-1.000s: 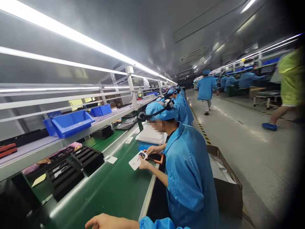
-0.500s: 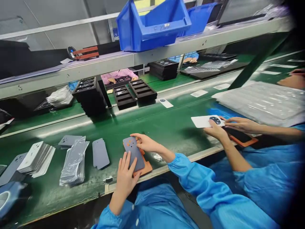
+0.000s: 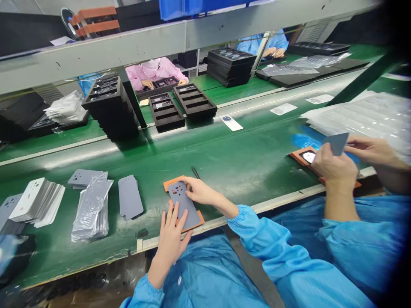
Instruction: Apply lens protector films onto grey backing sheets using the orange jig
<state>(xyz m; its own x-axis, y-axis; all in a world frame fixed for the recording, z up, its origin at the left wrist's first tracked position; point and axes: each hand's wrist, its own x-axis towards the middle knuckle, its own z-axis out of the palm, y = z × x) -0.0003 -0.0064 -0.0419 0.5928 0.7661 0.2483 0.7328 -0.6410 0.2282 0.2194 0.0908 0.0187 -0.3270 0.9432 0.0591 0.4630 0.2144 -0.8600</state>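
A grey phone back cover (image 3: 187, 206) with camera holes at its top end lies on an orange fixture (image 3: 173, 183) near the bench's front edge. The fixture shows above the cover's top and along its lower right side. My left hand (image 3: 173, 231) rests on the cover's left edge, fingers spread out. At the upper right corner of the cover, the fingers of my right hand (image 3: 202, 192) are closed on its edge. Just beyond that hand lie dark tweezers (image 3: 195, 172), partly hidden.
Left of me lie loose grey covers (image 3: 130, 196), a plastic-wrapped stack (image 3: 91, 209) and a stack of white covers (image 3: 38, 201). Black trays (image 3: 194, 100) stand across the green bench (image 3: 237, 158). At right, a co-worker's hands (image 3: 337, 164) hold a grey piece above another orange fixture (image 3: 303, 157).
The cover has shifted against the fixture, whose orange top edge now shows. My hands stay close to it. The co-worker's white piece is replaced by a grey one. My view has tilted down.
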